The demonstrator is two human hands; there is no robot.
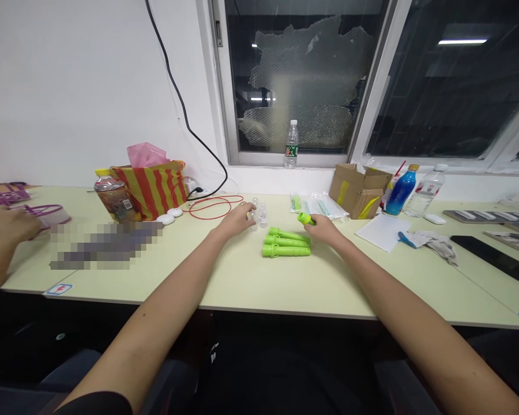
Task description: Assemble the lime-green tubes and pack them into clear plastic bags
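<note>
My right hand (323,229) is closed around a bright green plastic tube (305,218), its open wide end pointing left. Three similar green tubes (285,251) lie side by side on the table just left of that hand, their flared ends to the left. My left hand (237,220) has its fingers curled on a small clear plastic bulb-shaped piece (251,218). More of these clear pieces (263,214) stand close by, right of the fingertips; their exact shape is hard to make out.
Behind are a striped bag (155,187), a drink bottle (116,196), a red cable (211,207), plastic packets (320,206) and a cardboard box (357,190). To the right lie paper (378,231), a glove (435,242) and a black phone-like slab (495,256). Another person's hand (11,225) works at far left.
</note>
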